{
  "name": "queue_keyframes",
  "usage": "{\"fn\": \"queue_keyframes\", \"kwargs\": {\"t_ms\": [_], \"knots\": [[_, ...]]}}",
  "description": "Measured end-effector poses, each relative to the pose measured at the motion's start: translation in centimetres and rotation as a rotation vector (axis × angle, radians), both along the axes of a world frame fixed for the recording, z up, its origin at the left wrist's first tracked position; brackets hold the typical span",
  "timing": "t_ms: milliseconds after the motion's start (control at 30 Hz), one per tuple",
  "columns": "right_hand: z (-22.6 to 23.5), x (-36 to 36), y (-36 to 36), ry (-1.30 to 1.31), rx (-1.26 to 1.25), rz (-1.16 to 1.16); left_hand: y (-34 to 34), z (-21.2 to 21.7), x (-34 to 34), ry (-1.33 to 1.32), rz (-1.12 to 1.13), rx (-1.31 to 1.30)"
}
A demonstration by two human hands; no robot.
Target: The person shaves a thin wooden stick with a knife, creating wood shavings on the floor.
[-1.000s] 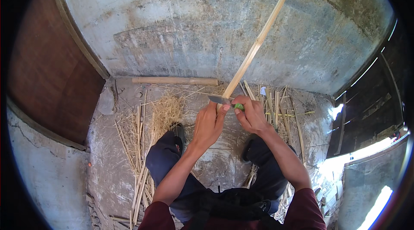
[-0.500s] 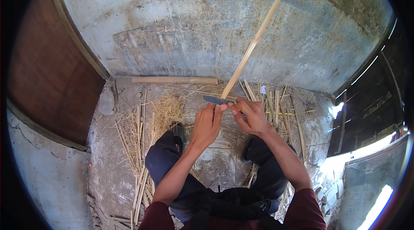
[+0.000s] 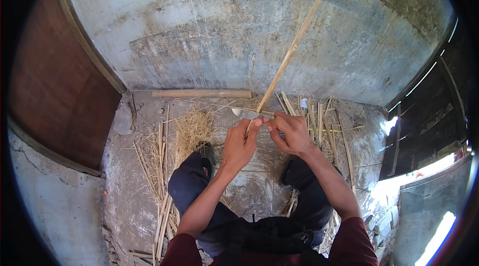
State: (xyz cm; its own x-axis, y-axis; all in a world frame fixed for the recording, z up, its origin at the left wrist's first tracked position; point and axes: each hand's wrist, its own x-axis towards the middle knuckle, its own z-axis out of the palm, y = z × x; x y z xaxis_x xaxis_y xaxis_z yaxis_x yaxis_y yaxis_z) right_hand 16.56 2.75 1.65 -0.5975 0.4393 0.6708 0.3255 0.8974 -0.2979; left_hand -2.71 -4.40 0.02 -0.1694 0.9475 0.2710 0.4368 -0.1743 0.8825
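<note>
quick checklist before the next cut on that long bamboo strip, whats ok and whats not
1. Left hand grips the lower end of the bamboo strip: ok.
2. Right hand closed at the same spot, with the knife blade beside the strip: ok.
3. Fingertips away from the blade edge: cannot tell, the hands cover it.
4. Strip free to swing: ok, it rises clear in front of the concrete wall.
5. Legs out of the cutting line: not ok, both knees sit directly under the hands.
6. Floor footing: not ok, loose bamboo slivers and straw lie about the feet.
</note>
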Motion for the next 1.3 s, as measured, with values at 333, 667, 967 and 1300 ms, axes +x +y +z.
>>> {"fn": "queue_keyframes", "kwargs": {"t_ms": [333, 667, 967, 1300], "knots": [[0.8, -0.1, -0.3, -0.01, -0.058, -0.048, -0.1, 0.4, 0.2, 0.028, 0.014, 0.029], [0.5, -0.3, -0.3, 0.085, 0.033, -0.006, -0.2, 0.3, 0.1, 0.049, 0.038, -0.022], [0.8, -0.1, -0.6, 0.009, 0.082, -0.062, 0.2, -0.4, 0.2, 0.031, 0.05, -0.018], [0.8, -0.4, -0.6, -0.008, 0.106, -0.121, 0.9, -1.1, 0.3, -0.089, 0.021, -0.014]]}}
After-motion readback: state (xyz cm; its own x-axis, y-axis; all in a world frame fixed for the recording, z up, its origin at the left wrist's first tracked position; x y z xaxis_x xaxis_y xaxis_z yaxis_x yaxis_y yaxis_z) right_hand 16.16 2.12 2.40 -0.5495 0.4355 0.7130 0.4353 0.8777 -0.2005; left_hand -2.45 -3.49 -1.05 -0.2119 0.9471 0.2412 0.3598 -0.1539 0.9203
